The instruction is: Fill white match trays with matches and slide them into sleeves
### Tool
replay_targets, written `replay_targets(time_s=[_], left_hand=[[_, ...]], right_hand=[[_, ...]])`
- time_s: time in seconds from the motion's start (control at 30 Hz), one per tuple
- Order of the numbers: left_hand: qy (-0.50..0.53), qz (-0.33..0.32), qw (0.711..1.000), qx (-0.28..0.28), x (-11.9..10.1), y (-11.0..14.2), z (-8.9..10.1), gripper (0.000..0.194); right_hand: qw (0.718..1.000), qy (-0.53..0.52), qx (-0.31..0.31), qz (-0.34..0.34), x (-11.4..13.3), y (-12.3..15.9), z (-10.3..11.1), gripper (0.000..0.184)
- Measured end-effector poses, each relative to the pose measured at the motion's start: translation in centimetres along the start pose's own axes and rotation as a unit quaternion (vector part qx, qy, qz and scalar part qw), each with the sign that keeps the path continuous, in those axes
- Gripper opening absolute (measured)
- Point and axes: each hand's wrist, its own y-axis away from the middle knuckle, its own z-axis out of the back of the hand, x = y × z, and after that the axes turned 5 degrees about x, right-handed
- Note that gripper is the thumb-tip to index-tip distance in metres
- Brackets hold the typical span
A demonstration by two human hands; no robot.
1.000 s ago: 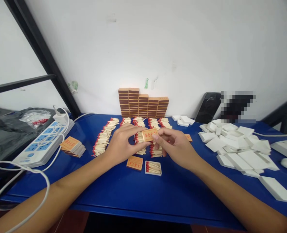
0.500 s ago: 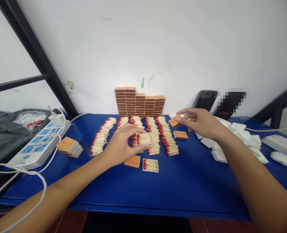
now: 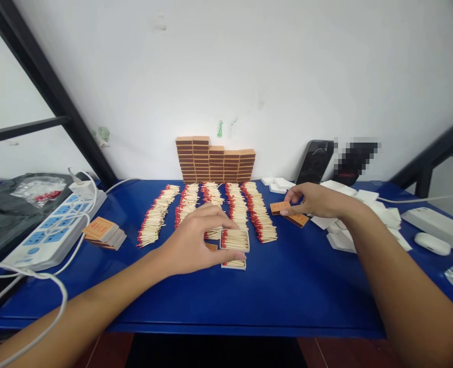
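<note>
My left hand point(image 3: 203, 237) grips a white matchbox tray point(image 3: 234, 239) filled with red-tipped matches, thumb below and fingers above. Just under it on the table lies another filled tray point(image 3: 234, 265), partly covered by my thumb. A sliver of an orange matchbox sleeve point(image 3: 211, 247) shows behind the thumb. Over to the right, my right hand point(image 3: 306, 200) pinches an orange matchbox sleeve point(image 3: 279, 207) between thumb and fingers. Beneath that hand a second orange sleeve point(image 3: 298, 220) rests on the blue table. Several rows of loose matches point(image 3: 158, 215) stretch across the table's middle.
Stacked matchboxes point(image 3: 214, 161) stand against the wall. At left are flat sleeves in a pile point(image 3: 104, 232), a power strip point(image 3: 53, 230) and a white cable. White trays point(image 3: 341, 240) heap up at right, near a phone point(image 3: 315, 162) and a white case point(image 3: 432, 244).
My left hand has brought its filled tray lower, nearly over the tray on the table. My right hand has lowered its sleeve close to the other one, which has turned and shifted.
</note>
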Motion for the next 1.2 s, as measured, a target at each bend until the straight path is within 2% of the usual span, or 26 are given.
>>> replay_targets(time_s=[0.13,0.27,0.37,0.53,0.77,0.93,1.1,1.2], left_hand=[[0.011,-0.003,1.0,0.015,-0.3,0.3,-0.6,0.043],[-0.003,-0.015,0.998,0.059,0.1,0.6,-1.2,0.043],[-0.032,-0.019,0.996,0.087,0.3,0.8,-1.5,0.043],[-0.071,-0.005,0.99,0.125,0.4,1.0,-1.6,0.043],[-0.101,0.016,0.981,0.166,0.7,1.0,-1.8,0.045],[-0.105,0.007,0.982,0.155,0.7,1.0,-1.6,0.063],[-0.115,-0.006,0.983,0.143,0.8,0.9,-1.1,0.07],[-0.124,-0.006,0.977,0.171,0.9,0.7,0.0,0.077]], right_hand=[[1.0,-0.001,-0.015,-0.016,0.3,1.1,0.9,0.06],[0.996,0.034,0.004,-0.087,0.2,2.5,1.7,0.051],[0.989,0.089,0.042,-0.114,0.1,2.8,1.5,0.043],[0.98,0.128,0.059,-0.139,0.9,2.6,0.6,0.041],[0.972,0.179,0.075,-0.135,2.8,3.1,0.3,0.038],[0.979,0.164,0.052,-0.106,1.8,2.6,-0.2,0.03],[0.99,0.114,-0.038,-0.073,0.4,1.9,-0.2,0.027],[0.991,0.107,-0.025,-0.07,0.1,1.6,-0.2,0.03]])
